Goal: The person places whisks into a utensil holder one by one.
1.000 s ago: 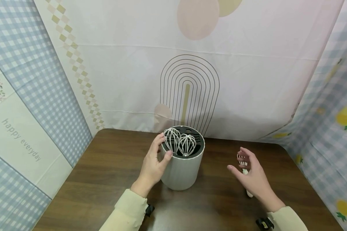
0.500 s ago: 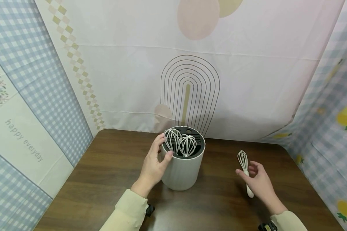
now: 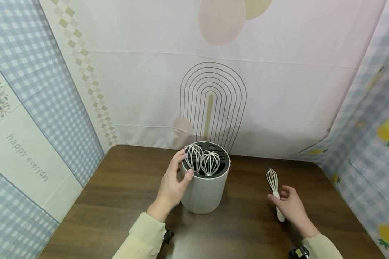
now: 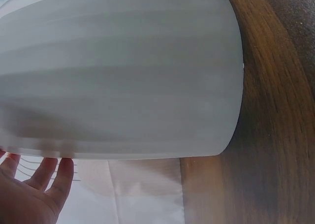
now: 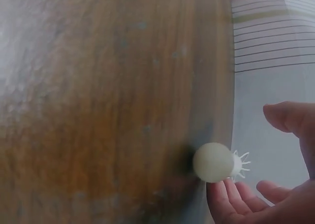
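A pale grey cylindrical utensil holder (image 3: 202, 194) with a black slotted top stands upright in the middle of the table. Two wire whisks, a left one (image 3: 193, 157) and a right one (image 3: 209, 162), stick up from its front opening, their handles hidden inside. My left hand (image 3: 170, 183) holds the holder's left side near the rim, thumb at the front; the left wrist view shows the fingertips (image 4: 64, 167) against its wall. A third whisk (image 3: 276, 196) with a cream handle lies on the table at right. Around that handle, my right hand (image 3: 291, 205) is spread, thumb apart from the fingers.
The dark wooden table (image 3: 123, 201) ends at a pale cloth backdrop (image 3: 142, 90) behind the holder. Blue checked cloths hang at the left (image 3: 52, 72) and right (image 3: 360, 144). Open slots (image 3: 214, 147) show in the holder's top behind the whisks.
My right hand has come down and slightly right, toward me, from above the lying whisk to around its handle. My left hand, the holder and all the whisks have stayed in place.
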Tool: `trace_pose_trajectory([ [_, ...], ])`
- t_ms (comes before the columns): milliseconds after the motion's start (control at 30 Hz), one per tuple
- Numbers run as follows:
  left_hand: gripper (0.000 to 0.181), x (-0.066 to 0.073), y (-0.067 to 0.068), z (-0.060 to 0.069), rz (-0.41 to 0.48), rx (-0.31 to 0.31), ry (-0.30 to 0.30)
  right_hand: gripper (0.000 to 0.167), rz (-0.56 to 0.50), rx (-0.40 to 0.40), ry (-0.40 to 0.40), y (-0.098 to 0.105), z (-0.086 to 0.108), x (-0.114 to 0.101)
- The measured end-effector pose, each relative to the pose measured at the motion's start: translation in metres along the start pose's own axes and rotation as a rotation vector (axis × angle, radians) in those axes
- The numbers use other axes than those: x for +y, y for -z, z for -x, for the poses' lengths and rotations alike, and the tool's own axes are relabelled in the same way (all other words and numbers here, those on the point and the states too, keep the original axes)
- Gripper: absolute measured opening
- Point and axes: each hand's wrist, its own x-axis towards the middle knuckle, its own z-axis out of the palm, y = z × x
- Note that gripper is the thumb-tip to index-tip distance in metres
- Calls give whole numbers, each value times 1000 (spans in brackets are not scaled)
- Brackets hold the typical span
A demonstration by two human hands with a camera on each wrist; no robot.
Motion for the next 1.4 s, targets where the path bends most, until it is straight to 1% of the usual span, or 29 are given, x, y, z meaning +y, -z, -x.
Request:
trace_pose_trajectory([
  [267,54,1,1,-1,-7,1,2,90,-8,-6,-4,-2,-3,6],
  [467,54,1,1,-1,-5,-9,12,77,1,32,15,-4,-6,13],
  [600,54,2,1,0,-7,-7,12,72,27,34,33,-6,-7,15],
  [733,54,2,1,0,-10,-7,14,68,50,26,42,-7,-7,14],
  [833,54,2,0,0,-12,-7,10,64,56,22,32,-7,-7,13],
  [1100,56,0,-1,1,-16,-3,-1,58,35,1,-3,-7,-4,11],
  [1300,55,1,-1,1,-12,-1,1,53,33,20,22,-7,-3,10],
  [1400,55,1,-1,1,-16,2,3,50,32,43,41,-6,-2,7],
])
